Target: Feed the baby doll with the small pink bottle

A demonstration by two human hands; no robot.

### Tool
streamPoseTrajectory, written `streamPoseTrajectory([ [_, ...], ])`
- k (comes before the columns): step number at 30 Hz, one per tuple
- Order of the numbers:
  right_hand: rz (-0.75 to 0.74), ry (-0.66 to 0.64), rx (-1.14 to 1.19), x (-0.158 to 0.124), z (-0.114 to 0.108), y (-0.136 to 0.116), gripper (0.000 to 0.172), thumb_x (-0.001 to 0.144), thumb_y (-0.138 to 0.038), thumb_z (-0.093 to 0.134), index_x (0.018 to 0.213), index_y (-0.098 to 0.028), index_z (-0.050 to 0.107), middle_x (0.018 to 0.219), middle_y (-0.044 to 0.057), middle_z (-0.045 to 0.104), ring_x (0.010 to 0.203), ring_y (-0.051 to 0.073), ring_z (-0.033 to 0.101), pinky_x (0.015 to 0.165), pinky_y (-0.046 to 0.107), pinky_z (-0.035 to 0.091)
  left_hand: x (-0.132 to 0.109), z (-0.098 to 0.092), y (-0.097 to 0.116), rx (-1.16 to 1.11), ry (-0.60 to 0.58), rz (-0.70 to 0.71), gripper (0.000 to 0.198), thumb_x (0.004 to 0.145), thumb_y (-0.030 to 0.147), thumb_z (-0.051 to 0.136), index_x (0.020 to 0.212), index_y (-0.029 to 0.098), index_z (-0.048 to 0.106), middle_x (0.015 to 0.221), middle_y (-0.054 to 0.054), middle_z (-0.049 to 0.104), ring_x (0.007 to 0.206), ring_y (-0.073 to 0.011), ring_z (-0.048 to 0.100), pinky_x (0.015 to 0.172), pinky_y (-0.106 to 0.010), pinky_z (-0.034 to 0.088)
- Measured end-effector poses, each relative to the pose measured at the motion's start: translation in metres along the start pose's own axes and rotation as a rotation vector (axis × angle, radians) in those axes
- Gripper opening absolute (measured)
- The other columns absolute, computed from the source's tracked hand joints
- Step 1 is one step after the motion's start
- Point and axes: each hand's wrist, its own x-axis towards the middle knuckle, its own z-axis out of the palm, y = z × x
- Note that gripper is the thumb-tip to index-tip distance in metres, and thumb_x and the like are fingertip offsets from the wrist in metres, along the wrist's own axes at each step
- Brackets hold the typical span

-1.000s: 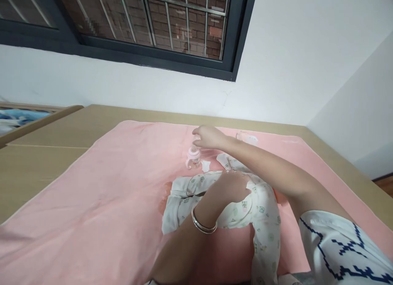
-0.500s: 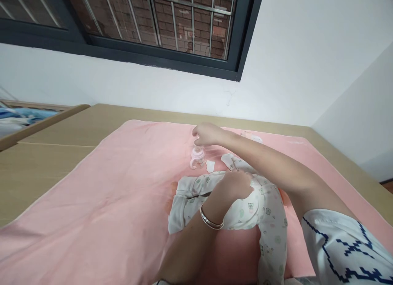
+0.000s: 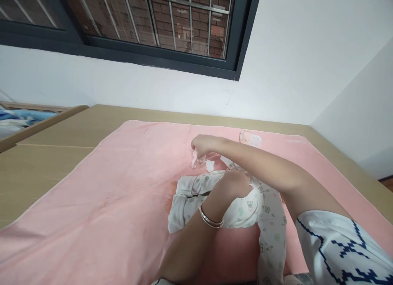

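Note:
A white printed baby garment (image 3: 245, 207) lies bunched on a pink blanket (image 3: 107, 195). My left hand (image 3: 233, 186), with a silver bangle on its wrist, rests on the garment with fingers curled over the cloth. My right hand (image 3: 204, 146) reaches forward over the garment and is closed over the top of a small pink baby bottle (image 3: 195, 160), most of which it hides. A small white scrap of cloth (image 3: 210, 165) lies just right of the bottle.
The blanket covers a light wooden table (image 3: 61, 129) set against a white wall under a barred window. A small clear and pink object (image 3: 250, 138) lies at the blanket's far edge. A wooden bed frame (image 3: 37, 123) shows at the left.
My right hand has come down lower over the pink bottle, which now shows less. The left hand stays on the garment.

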Motion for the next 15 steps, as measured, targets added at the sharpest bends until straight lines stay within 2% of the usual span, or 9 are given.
streamPoseTrajectory([
  [4,-0.044,0.024,-0.047,0.001,0.005,0.000,0.030,0.064,-0.019,0.068,0.093,-0.013,0.069,0.097,0.011,0.071,0.077,0.020,0.062,0.056,0.029,0.037,0.001,0.001,0.000,0.008,-0.007,-0.008,0.034,0.100,0.040,0.054,0.121,0.015,0.061,0.122,-0.010,0.064,0.109,-0.0239,0.062,0.095,-0.046,0.052],
  [8,0.007,0.172,-0.011,-0.014,0.000,0.012,0.034,0.063,-0.027,0.073,0.094,-0.014,0.070,0.095,0.012,0.071,0.082,0.022,0.062,0.061,0.029,0.039,0.001,0.001,-0.001,0.015,-0.008,-0.005,0.036,0.100,0.039,0.054,0.126,0.015,0.059,0.125,-0.011,0.063,0.112,-0.0246,0.062,0.095,-0.047,0.052],
  [10,0.080,0.238,0.055,-0.028,-0.004,0.031,0.043,0.062,-0.031,0.077,0.101,-0.016,0.070,0.099,0.011,0.072,0.088,0.022,0.063,0.067,0.028,0.040,0.000,0.001,-0.001,0.019,0.000,-0.005,0.034,0.100,0.038,0.053,0.124,0.016,0.060,0.123,-0.010,0.063,0.109,-0.0239,0.063,0.095,-0.046,0.052],
  [13,0.239,0.227,0.101,-0.055,-0.006,0.075,0.047,0.061,-0.035,0.077,0.104,-0.017,0.070,0.100,0.009,0.073,0.085,0.020,0.062,0.068,0.027,0.040,0.002,0.001,-0.002,0.030,-0.001,-0.012,0.033,0.100,0.039,0.054,0.122,0.015,0.060,0.121,-0.010,0.064,0.109,-0.0241,0.063,0.096,-0.047,0.052],
  [15,0.404,0.198,0.092,-0.076,0.000,0.110,0.043,0.062,-0.034,0.074,0.102,-0.017,0.071,0.097,0.008,0.073,0.083,0.020,0.063,0.065,0.028,0.040,0.004,0.001,-0.003,0.033,-0.011,-0.010,0.034,0.099,0.039,0.055,0.122,0.015,0.060,0.120,-0.010,0.064,0.109,-0.0242,0.063,0.096,-0.048,0.051],
])
